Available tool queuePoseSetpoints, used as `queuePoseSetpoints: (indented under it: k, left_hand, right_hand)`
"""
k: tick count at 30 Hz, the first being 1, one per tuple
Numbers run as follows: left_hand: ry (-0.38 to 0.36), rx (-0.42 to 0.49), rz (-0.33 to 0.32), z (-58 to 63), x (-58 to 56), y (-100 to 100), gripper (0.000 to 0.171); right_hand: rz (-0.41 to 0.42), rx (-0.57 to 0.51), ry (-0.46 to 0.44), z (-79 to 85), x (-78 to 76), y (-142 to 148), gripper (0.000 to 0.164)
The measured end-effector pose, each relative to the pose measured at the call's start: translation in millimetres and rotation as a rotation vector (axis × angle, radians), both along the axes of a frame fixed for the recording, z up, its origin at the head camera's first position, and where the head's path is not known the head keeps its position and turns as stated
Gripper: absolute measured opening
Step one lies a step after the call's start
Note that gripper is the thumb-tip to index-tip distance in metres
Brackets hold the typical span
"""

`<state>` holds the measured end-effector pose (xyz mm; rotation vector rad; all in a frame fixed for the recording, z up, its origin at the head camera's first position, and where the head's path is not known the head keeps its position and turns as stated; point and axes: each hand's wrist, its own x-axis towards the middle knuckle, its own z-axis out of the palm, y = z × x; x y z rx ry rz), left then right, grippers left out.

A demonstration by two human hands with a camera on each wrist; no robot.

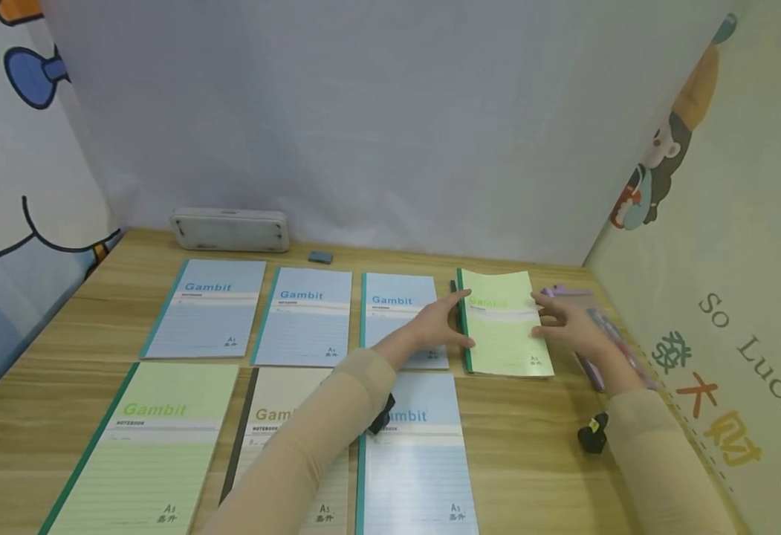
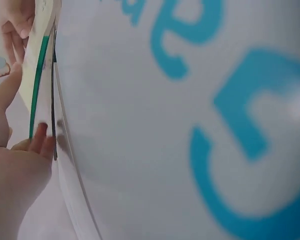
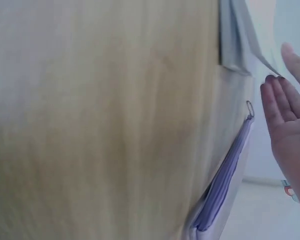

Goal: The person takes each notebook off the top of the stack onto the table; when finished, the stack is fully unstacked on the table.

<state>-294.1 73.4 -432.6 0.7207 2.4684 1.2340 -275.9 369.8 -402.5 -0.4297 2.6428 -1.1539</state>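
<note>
A light green notebook [image 1: 505,334] with a dark green spine is at the right end of the back row in the head view, raised a little. My left hand [image 1: 438,323] holds its spine edge, thumb nearer me and fingers farther back. On the opposite edge is my right hand [image 1: 572,327], its fingertips gripping the side. The left wrist view shows fingertips under the green spine [image 2: 38,85]. Below the notebook a dark edge [image 1: 453,285] peeks out, seemingly another notebook's spine. In the right wrist view, fingertips meet the notebook's edge above a stack [image 3: 233,45].
Three blue notebooks [image 1: 206,316] fill the back row's left. In front lie a green notebook [image 1: 156,446], a beige notebook [image 1: 283,390], partly behind my left arm, and a blue notebook [image 1: 417,468]. A purple-edged pouch [image 1: 591,371], white case [image 1: 229,230] and grey eraser-like block [image 1: 320,257] lie around.
</note>
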Motion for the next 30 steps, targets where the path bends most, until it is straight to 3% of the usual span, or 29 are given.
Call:
queuePoseSetpoints:
  k: [7, 12, 24, 30]
  left_hand:
    - [0.024, 0.168, 0.073, 5.7, 3.2, 0.1, 0.089]
    - [0.006, 0.244, 0.106, 12.4, 4.2, -0.2, 0.090]
    - [-0.002, 0.298, 0.066, 42.6, 12.2, -1.7, 0.090]
    - [-0.016, 0.337, 0.022, 56.1, 21.0, -7.0, 0.092]
  right_hand:
    - [-0.110, -0.076, 0.042, 10.5, -0.5, 1.8, 0.072]
    - [-0.095, -0.050, 0.029, 19.1, 1.1, 3.2, 0.072]
    - [-0.053, -0.038, 0.069, 54.4, 14.3, -2.3, 0.075]
    - [-0.042, -0.027, 0.104, 74.8, 30.9, -8.4, 0.075]
